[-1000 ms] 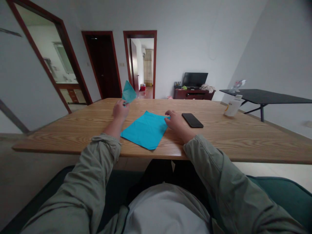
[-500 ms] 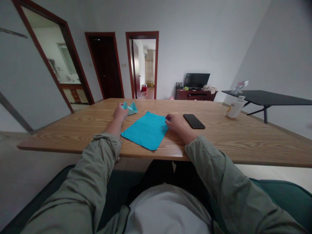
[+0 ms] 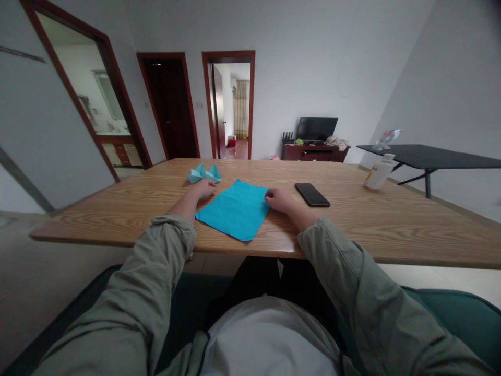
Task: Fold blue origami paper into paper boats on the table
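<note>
The table (image 3: 352, 230) across the middle is wood-grained with a faint sheen; the sheet (image 3: 235, 210) at centre looks like matt, lightly creased paper. Right of centre, the phone (image 3: 312, 195) is smooth and dark.

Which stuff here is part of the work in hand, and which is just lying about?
In the work:
- blue sheet, right hand at its right corner
- folded pale-blue paper, left hand next to it

Just lying about, it seems:
- black phone
- white bottle
- clear bottle on the black table
</note>
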{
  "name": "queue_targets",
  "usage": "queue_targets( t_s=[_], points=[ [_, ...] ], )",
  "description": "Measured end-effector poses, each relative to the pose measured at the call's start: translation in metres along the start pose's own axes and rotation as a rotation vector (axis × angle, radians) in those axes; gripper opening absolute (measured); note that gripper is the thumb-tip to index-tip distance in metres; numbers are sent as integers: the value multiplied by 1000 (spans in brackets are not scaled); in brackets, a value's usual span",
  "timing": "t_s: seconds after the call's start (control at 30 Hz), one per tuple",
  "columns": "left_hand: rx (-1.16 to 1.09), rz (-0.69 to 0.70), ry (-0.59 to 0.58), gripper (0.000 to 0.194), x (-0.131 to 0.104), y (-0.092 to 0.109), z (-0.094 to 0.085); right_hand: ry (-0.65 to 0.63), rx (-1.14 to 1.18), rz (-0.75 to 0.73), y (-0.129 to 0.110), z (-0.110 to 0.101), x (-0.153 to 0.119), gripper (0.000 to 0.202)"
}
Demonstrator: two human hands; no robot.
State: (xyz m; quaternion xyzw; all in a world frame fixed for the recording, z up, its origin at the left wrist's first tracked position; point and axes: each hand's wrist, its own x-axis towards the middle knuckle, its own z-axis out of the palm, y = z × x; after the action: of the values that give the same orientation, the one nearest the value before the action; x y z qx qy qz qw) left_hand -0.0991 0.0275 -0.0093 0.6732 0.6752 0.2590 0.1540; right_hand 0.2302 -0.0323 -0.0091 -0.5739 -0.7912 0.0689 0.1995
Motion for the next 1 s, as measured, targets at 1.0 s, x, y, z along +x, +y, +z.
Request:
queue_targets(
  t_s=[1.0],
  points=[
    [45, 170, 398, 55, 14, -10, 3, -43, 13, 28, 3, 2, 5, 16]
  ],
)
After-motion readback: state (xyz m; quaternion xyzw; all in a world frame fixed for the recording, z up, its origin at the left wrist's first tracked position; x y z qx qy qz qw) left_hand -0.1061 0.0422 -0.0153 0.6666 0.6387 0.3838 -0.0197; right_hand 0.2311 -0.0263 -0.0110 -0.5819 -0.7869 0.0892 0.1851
